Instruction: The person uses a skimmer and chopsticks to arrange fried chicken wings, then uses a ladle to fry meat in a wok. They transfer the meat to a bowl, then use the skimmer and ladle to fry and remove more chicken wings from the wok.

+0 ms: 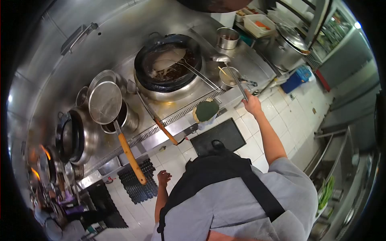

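Note:
My right hand (252,103) is closed around the handle of a metal ladle (221,58). The ladle's bowl hangs near a small metal pot (230,83) with a wooden stick in it. Left of the ladle, a large black wok (140,79) holds dark liquid, and a wire-handled strainer (167,63) lies across it. My left hand (163,177) hangs low beside my apron, with loosely bent fingers apart and nothing in them. The nearest thing above it is a wooden-handled tool (165,130) resting on the stove edge.
A round strainer (105,101) with a wooden handle lies over a pot (132,119), its handle sticking out past the stove edge. A green-and-cream cloth (206,111) hangs on the front. Another person (60,225) stands near flames at far left. A lidded stockpot (283,50) stands back right.

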